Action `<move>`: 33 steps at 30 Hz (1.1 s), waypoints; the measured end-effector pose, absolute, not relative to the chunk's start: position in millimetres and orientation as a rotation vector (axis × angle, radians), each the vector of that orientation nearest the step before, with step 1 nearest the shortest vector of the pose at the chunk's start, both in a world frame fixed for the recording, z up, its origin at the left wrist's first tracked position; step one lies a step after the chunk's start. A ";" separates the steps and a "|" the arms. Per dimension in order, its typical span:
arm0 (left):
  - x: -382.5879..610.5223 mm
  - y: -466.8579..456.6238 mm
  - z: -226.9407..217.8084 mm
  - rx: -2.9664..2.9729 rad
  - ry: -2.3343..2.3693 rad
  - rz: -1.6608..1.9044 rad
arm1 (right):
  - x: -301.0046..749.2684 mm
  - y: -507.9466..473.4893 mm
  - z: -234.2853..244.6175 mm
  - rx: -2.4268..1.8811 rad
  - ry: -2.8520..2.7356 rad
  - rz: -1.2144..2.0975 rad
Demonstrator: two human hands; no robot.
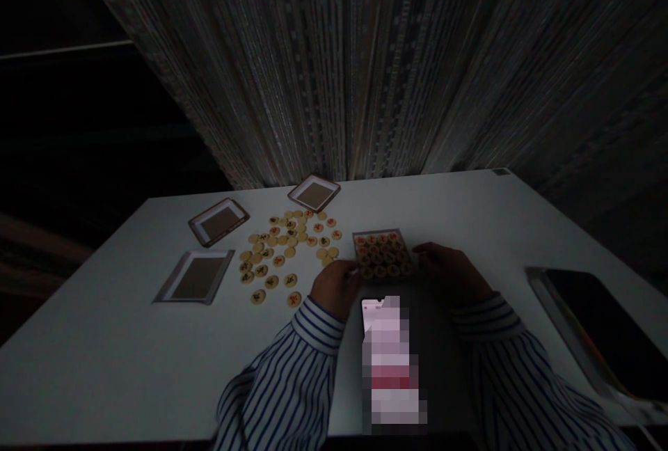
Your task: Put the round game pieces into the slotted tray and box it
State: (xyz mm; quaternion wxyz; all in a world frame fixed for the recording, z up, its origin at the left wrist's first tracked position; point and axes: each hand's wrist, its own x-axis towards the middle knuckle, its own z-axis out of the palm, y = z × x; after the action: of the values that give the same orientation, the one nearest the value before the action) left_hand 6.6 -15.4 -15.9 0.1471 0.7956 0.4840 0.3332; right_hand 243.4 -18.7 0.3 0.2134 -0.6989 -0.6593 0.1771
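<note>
A small square box filled with round wooden game pieces sits on the white table in front of me. My left hand rests at the box's near left corner, fingers curled against its edge. My right hand lies at the box's right side, fingers bent and touching it. Both arms wear striped sleeves. A heap of loose round pieces with red and black marks lies to the left of the box. A lit phone lies between my forearms.
Three empty square trays or lids lie on the left: one far, one middle, one near. A dark flat board or tray lies at the right edge. A grey curtain hangs behind the table. The room is dim.
</note>
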 end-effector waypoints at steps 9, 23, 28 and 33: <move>-2.9 -29.9 -5.7 2.256 1.343 1.201 | 244.6 -18.8 -1.0 -1.883 -1.830 0.344; -33.5 -85.2 -41.6 2.289 1.383 1.294 | 241.3 -16.3 -2.7 -1.629 -1.709 0.215; -34.0 -83.2 -43.8 2.188 1.441 1.284 | 230.1 -42.5 8.5 -1.521 -1.647 0.131; -33.9 -81.7 -48.4 2.145 1.468 1.269 | 217.3 -76.8 -14.0 -1.415 -1.684 -0.037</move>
State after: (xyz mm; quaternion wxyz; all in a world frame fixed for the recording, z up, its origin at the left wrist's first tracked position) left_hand -33.9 -81.7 -48.4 0.1243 0.7358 0.5037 0.4352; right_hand 217.3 -76.8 -14.0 0.4537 -0.5730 -0.6823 -0.0151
